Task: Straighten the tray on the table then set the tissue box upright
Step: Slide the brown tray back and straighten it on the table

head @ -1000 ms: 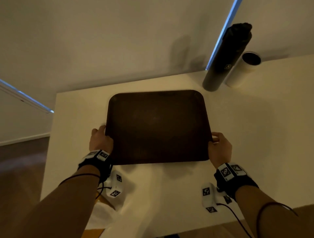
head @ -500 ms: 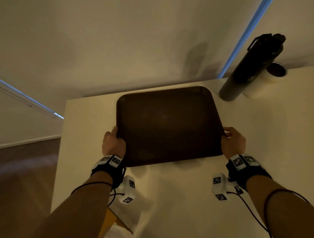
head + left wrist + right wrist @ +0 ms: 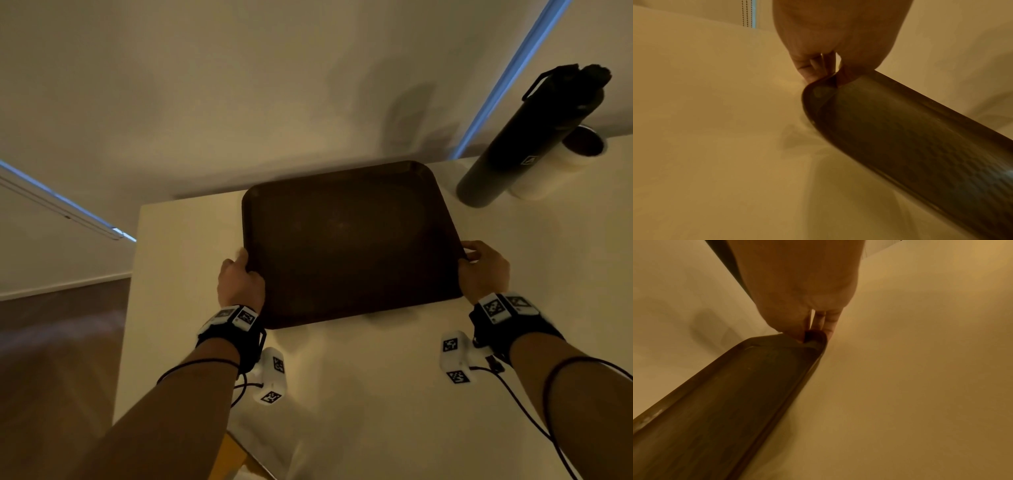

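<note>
A dark brown rectangular tray (image 3: pixel 346 240) lies on the pale table (image 3: pixel 376 377), with nothing on it. My left hand (image 3: pixel 239 281) grips its left rim, thumb over the edge; in the left wrist view the fingers (image 3: pixel 813 65) pinch the tray (image 3: pixel 900 138) rim. My right hand (image 3: pixel 483 267) grips the right rim; in the right wrist view the fingers (image 3: pixel 822 321) curl under the tray (image 3: pixel 735 402) edge. No tissue box shows in any view.
A tall black bottle (image 3: pixel 534 137) stands at the table's back right, a white cup (image 3: pixel 561 161) right behind it. The wall runs just behind the tray's far edge. The table's left edge (image 3: pixel 133 291) drops to a wooden floor.
Both hands have pushed the tray farther back toward the wall and a little nearer the black bottle. The grips on the two rims stay the same.
</note>
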A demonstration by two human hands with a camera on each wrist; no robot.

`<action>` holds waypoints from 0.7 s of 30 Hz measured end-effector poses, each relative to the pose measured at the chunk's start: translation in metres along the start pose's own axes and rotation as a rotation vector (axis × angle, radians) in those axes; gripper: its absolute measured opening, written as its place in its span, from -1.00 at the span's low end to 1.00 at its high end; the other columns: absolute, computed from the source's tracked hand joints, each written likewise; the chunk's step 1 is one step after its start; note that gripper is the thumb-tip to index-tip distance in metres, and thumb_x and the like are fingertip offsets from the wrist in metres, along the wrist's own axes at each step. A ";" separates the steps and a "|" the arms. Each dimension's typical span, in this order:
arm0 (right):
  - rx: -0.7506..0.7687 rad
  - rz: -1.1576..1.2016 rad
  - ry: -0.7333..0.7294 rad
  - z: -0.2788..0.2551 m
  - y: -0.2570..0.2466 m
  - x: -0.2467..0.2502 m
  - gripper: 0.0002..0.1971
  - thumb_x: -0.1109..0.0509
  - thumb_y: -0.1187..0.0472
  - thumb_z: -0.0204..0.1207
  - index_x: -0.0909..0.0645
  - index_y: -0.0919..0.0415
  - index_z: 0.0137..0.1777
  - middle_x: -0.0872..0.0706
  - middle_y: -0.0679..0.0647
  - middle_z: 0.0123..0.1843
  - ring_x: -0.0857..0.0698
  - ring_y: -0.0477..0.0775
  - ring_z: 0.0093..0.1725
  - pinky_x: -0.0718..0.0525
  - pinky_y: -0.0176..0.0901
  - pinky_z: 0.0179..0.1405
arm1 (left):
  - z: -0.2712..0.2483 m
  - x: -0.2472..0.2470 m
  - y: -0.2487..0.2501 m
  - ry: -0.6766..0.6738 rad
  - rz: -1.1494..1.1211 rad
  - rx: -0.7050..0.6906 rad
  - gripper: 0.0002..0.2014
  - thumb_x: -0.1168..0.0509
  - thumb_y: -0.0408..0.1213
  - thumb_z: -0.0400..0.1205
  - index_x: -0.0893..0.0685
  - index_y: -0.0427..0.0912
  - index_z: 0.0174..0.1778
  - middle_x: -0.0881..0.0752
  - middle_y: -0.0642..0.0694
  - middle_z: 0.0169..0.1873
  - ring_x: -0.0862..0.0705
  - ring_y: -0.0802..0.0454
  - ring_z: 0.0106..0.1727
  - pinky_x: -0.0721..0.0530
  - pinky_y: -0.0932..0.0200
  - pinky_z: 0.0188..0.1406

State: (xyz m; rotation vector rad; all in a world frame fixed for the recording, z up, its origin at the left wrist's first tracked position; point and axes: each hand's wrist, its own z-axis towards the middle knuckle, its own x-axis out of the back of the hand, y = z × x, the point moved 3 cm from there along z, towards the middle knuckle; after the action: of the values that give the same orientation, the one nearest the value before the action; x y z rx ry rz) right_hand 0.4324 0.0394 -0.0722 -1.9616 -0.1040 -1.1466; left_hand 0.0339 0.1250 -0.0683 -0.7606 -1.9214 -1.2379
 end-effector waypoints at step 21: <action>0.072 0.066 0.138 -0.022 -0.012 0.008 -0.49 -0.37 0.04 0.55 -0.48 0.18 0.47 -0.58 0.29 0.39 -0.56 0.31 0.37 -0.53 0.07 0.25 | -0.003 0.034 -0.011 0.008 -0.091 0.029 -0.47 -0.23 -0.10 0.61 -0.47 -0.11 0.53 -0.66 -0.28 0.28 -0.60 -0.25 0.35 -0.52 -0.11 0.42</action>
State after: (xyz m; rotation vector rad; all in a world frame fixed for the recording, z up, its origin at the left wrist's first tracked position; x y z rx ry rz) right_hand 0.4164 0.0293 -0.0536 -1.8045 -0.0076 -1.2150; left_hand 0.0071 0.1215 -0.0454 -0.6585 -1.9830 -1.2627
